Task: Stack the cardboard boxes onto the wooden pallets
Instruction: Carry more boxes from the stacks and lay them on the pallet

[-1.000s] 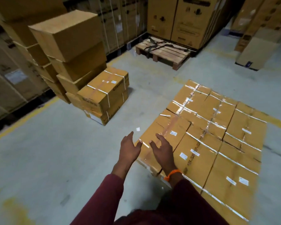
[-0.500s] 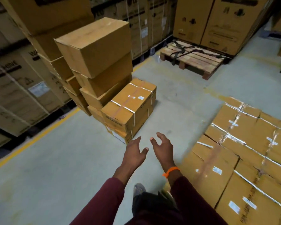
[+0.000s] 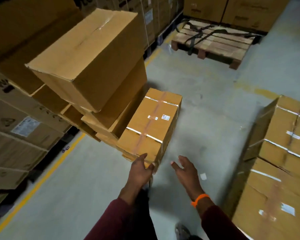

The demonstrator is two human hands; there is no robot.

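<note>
Left hand (image 3: 142, 168), fingers loosely spread, touches the near corner of the box (image 3: 151, 125) at frame centre. Right hand (image 3: 185, 172) is spread above the floor (image 3: 206, 104).

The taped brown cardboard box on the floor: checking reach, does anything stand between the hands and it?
Nothing visible does. The left hand is at the near corner of the taped brown cardboard box; the right hand hangs over bare floor beside it.

Dim warehouse light, motion blur, wide-angle distortion
</note>
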